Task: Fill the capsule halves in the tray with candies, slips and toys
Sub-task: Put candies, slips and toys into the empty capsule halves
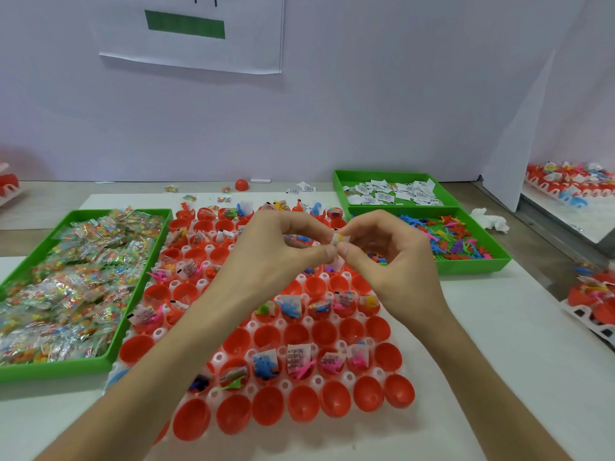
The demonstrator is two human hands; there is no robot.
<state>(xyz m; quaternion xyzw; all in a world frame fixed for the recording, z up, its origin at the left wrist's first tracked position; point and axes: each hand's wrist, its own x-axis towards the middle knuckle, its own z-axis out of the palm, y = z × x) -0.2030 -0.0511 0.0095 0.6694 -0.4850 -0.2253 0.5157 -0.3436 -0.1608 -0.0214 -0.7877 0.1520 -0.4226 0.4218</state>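
Pinching small white slip (341, 239) w/ left hand (276, 247) + right hand (392, 257), each grip closed on it thumb-to-index. Holding it above far-mid part of white tray (317, 382), over the red capsule halves (303, 402). In tray: some halves w/ slip + toy inside, near row bare. On surface, L of tray: green candy bin (83, 366) full of candy packets (66, 277). Far R: green slip bin (339, 184) w/ loose slips (392, 193); touching its near side, green toy bin (472, 266) w/ plastic toys (449, 237). Lone capsule half (242, 184) at back by wall
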